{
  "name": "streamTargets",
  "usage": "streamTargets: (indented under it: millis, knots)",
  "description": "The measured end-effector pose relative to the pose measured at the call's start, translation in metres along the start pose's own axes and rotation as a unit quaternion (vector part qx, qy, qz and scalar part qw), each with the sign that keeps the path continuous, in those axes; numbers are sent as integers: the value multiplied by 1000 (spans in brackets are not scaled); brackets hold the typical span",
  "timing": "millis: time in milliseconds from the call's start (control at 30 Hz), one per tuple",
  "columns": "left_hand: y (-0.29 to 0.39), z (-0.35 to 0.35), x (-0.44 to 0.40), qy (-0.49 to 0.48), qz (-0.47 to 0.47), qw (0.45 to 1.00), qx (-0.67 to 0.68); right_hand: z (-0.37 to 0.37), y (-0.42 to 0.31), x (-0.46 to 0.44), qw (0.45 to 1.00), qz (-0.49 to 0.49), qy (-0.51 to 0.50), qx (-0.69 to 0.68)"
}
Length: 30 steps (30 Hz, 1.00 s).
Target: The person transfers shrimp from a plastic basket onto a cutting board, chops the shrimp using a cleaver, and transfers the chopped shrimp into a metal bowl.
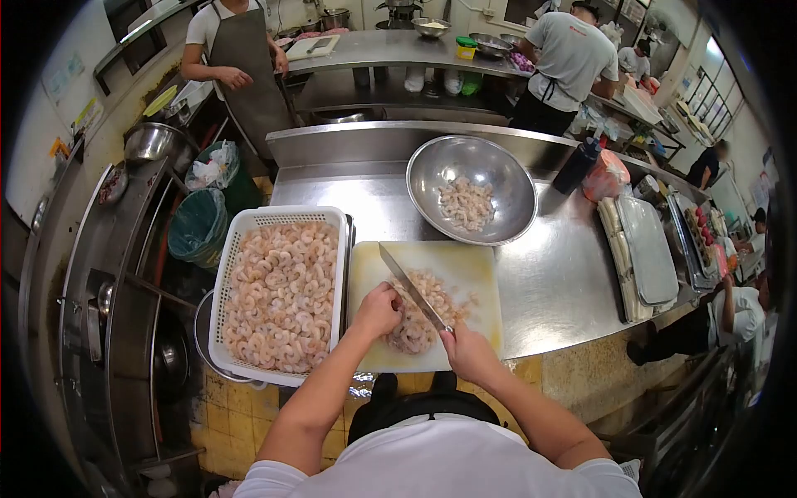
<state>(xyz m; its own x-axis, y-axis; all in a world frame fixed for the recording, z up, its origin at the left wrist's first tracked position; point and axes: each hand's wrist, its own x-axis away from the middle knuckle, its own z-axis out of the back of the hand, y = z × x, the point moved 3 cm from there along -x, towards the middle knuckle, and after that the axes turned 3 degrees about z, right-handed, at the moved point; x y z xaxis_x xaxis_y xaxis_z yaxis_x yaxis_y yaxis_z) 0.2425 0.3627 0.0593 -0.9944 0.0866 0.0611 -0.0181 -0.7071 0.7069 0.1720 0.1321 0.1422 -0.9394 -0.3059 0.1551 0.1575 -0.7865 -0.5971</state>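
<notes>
My right hand (471, 352) is wrapped round the handle of a kitchen knife (413, 286). Its long blade slants up and left over a pile of peeled shrimp (413, 334), some in cut pieces, on a whitish-yellow cutting board (481, 340). At the pile's left side my left hand (379, 309) is closed, its fingers curled by the blade; what they pinch is hidden. Left of the board stands a white perforated basket (217, 332) full of whole peeled shrimp (286, 290). Behind the board, a steel mixing bowl (510, 178) holds cut shrimp pieces (466, 204).
A dark bottle (576, 166) and a pink plastic bag (607, 176) stand at the back right of the steel table (548, 282). Lidded trays (647, 249) lie farther right. Lined bins (198, 224) stand left. Co-workers are across the counter (374, 51) and at right.
</notes>
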Motion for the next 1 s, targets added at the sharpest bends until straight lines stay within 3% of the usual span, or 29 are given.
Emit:
streamTargets:
  millis: [167,367,433,567,767,1000]
  knots:
    - [-5,-5,-7,-35,-23,997,-66,-33,9,-8,998,-38,-47,25]
    - [-13,-9,-17,-46,-62,995,-66,-12,-2,3,1000,-6,-3,20]
    - [-17,-9,-17,-30,-86,994,-56,-10,-3,11,999,-31,-35,23]
    - [-9,-2,-16,-1,-62,995,-73,-41,18,-15,999,-16,-30,11]
    - [-6,3,-3,-4,-42,999,-24,-1,-5,8,1000,-2,-4,-7]
    - [2,4,6,22,4,1000,2,-38,25,-23,1000,-13,-2,3]
